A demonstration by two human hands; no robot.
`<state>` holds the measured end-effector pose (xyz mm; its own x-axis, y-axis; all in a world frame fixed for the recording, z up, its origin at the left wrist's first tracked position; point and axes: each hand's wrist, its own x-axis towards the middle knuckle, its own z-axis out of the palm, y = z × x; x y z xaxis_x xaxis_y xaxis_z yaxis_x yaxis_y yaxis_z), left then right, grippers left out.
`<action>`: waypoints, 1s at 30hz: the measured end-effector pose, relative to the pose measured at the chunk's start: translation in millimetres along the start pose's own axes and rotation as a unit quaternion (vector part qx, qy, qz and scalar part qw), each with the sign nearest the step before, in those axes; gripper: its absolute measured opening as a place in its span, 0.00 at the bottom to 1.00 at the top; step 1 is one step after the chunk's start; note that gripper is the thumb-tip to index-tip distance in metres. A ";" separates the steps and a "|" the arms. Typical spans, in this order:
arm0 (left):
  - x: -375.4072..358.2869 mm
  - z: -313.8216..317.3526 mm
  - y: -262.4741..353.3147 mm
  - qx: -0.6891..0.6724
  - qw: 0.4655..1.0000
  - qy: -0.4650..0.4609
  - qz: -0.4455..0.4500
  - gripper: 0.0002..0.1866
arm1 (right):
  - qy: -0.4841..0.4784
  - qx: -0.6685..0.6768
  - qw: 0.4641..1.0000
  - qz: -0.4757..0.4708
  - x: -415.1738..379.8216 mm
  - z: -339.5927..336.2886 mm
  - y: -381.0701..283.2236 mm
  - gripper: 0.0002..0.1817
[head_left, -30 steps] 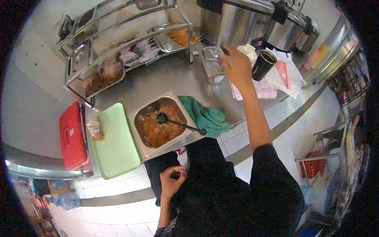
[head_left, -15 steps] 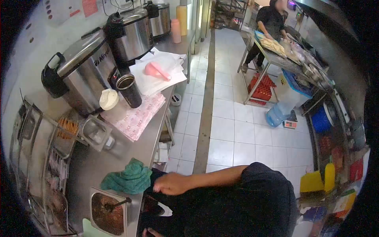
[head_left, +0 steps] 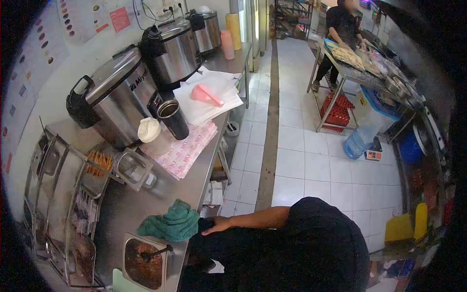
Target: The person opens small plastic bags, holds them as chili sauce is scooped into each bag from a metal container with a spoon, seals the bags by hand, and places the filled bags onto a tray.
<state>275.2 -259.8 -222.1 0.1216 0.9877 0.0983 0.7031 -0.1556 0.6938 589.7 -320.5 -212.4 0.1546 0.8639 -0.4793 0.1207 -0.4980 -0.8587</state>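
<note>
Head view, looking down the length of the steel table (head_left: 116, 209). From my end I see only the right hand (head_left: 220, 225), low by the table edge, fingers against dark fabric (head_left: 206, 224). Cannot tell whether they pinch it or merely lie on it; the grip side is hidden. Left hand out of frame, its state unknown to me.

Nearest item: green towel (head_left: 177, 221), bunched at the table edge, between the right hand and the food pan (head_left: 141, 238). I take that spot as chosen for quick wiping, close to both fingers and pan.

Ladle (head_left: 158, 252) has its bowl down in the reddish food, handle slanting over the rim on the towel side; my reading is that this keeps the grip clean and within reach. Corner of a pale green tray (head_left: 119, 282) just beside the pan.

Farther along: clear container (head_left: 131, 168) by the rack (head_left: 73, 194). Dark tumbler (head_left: 176, 124) stands upright and open on printed paper (head_left: 194, 151), white-lidded cup (head_left: 149, 130) beside it; their weight probably helps pin the sheets. Pink scoop (head_left: 205, 95) lies on white paper (head_left: 194, 117), likely to keep it off bare steel.

Across the aisle, a co-worker (head_left: 340, 27) at a second table, a hand near a tray of pale food (head_left: 346, 57).
</note>
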 end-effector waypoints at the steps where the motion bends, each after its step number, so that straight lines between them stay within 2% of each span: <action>1: 1.6 -0.1 0.2 -0.004 1.000 -0.003 0.001 0.54 | -0.038 0.023 0.999 -0.014 -13.9 -6.9 -20.1 0.64; 4: 4.1 -1.4 -0.2 -0.016 1.000 -0.014 -0.001 0.49 | 0.093 -0.027 0.995 -0.013 16.1 14.3 15.1 0.53; 6: 5.9 -0.5 1.9 -0.025 0.999 -0.021 -0.004 0.46 | 0.131 -0.044 0.990 0.018 40.6 22.1 42.7 0.40; 8: 7.7 -3.0 0.9 -0.035 0.999 -0.023 -0.006 0.42 | 0.175 -0.089 0.980 -0.034 69.9 17.5 72.1 0.29; 10: 7.2 -6.9 -2.8 -0.044 0.999 -0.027 -0.011 0.39 | 0.219 -0.157 0.950 -0.159 78.9 13.9 96.0 0.19; 13: 4.9 -21.9 -14.1 -0.063 0.997 -0.023 -0.027 0.34 | 0.203 -0.333 0.901 -0.190 52.3 -3.0 68.1 0.12; 15: 0.0 -42.9 -34.1 -0.094 0.995 -0.012 -0.041 0.30 | 0.191 -0.319 0.905 -0.206 -7.8 -15.7 11.8 0.13; 17: -18.8 -78.1 -74.1 -0.162 0.984 0.001 -0.070 0.27 | 0.091 -0.224 0.937 -0.251 -38.9 -10.0 -6.3 0.12; 19: -54.1 -110.1 -100.1 -0.260 0.961 0.010 -0.093 0.24 | -0.006 -0.097 0.948 -0.303 -75.6 17.6 -52.1 0.12; 20: -58.1 -128.6 -19.2 -0.256 0.965 -0.002 -0.051 0.31 | -0.065 -0.032 0.947 -0.312 -93.4 30.2 -75.2 0.13; 21: -58.0 -135.9 41.1 -0.140 0.990 0.020 -0.027 0.24 | -0.137 -0.062 0.955 -0.255 -102.5 49.4 -92.5 0.20; 23: -63.5 -141.8 107.4 -0.370 0.920 -0.108 -0.074 0.21 | -0.129 -0.097 0.924 -0.348 -108.7 84.8 -113.4 0.24; 24: -66.7 -138.0 115.0 -0.369 0.913 -0.148 -0.092 0.18 | -0.130 -0.108 0.922 -0.349 -107.7 98.6 -121.2 0.32; 25: -69.9 -132.7 117.2 -0.371 0.902 -0.194 -0.106 0.16 | -0.126 -0.142 0.911 -0.367 -104.8 108.3 -122.4 0.33; 27: -73.4 -119.4 118.9 -0.414 0.890 -0.130 -0.138 0.13 | -0.098 -0.205 0.884 -0.409 -97.4 123.1 -121.0 0.35; 28: -75.4 -118.8 121.0 -0.434 0.883 -0.101 -0.150 0.12 | -0.091 -0.197 0.862 -0.458 -95.8 126.0 -123.2 0.38; 30: -74.7 -124.8 107.4 -0.481 0.858 -0.100 -0.150 0.12 | -0.114 -0.186 0.878 -0.426 -99.4 130.5 -136.9 0.40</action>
<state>254.2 -348.4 -65.8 0.2219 0.9438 -0.2448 -0.1681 0.2843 0.9439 429.8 -328.3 -70.8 -0.3423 0.9061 0.2488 0.4160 0.3836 -0.8245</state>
